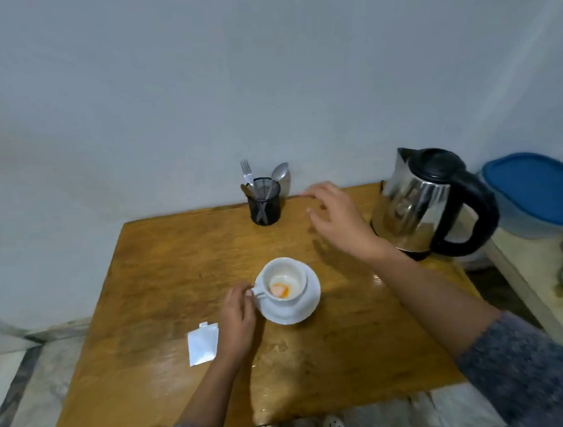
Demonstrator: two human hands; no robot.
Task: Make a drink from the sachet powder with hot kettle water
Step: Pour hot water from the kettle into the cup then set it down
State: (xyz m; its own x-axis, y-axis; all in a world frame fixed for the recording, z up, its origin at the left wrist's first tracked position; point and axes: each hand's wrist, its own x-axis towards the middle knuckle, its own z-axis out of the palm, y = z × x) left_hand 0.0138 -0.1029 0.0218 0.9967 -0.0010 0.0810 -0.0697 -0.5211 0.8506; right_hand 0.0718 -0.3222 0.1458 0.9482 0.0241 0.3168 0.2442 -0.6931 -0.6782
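Wooden worktop (166, 271), glossy, set against a pale wall.

Sachet (203, 343): white, torn open at the top, flat on the worktop at near left, just beside the left wrist.

Left hand (238, 313): resting on the worktop, fingers (245, 292) curled at the cup's handle, touching it; whether actually gripped, cannot tell.

Cup (285, 283): white, upright on a white saucer (306, 308), centre of the worktop. Orange and pale powder (279, 290) heaped on the cup's bottom; no liquid visible.

Cutlery holder (265, 202): black mesh, at the far edge by the wall, holding a fork (246, 172) and a spoon (278, 174), both upright, plus a further handle too unclear to identify.

Right hand (335, 215): raised above the worktop between holder and kettle, fingers spread open, holding nothing, blurred. Grey knitted sleeve (523, 364) on the forearm.

Kettle (429, 202): steel body, black lid shut, black handle facing right, standing at far right of the worktop, close beside the right hand, not touched.

Container with blue lid (536, 190): on an adjoining surface, farthest right.
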